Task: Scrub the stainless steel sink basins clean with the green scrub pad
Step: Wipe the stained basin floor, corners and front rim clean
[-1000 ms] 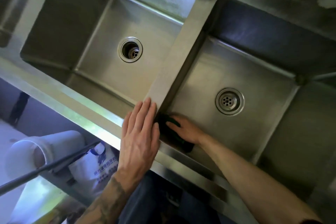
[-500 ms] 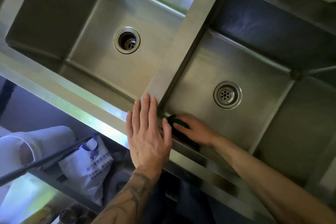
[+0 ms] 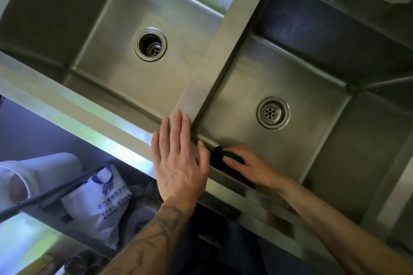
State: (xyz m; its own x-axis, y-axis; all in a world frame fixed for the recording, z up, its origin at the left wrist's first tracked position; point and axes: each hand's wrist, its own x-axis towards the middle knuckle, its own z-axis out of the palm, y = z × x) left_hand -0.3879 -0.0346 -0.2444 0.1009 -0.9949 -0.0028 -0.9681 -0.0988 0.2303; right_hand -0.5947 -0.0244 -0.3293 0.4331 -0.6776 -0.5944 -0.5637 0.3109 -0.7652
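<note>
The right hand (image 3: 252,168), pressing the green scrub pad (image 3: 232,156) down, is sliding slightly away from the flat, straight-fingered left hand (image 3: 181,163).

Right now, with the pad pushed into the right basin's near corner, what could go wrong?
The left hand lies flat on the steel rim; if leaned on, it may slide. The right hand presses the green scrub pad, which could slip free. The near wall is hidden; spots may be missed.
</note>
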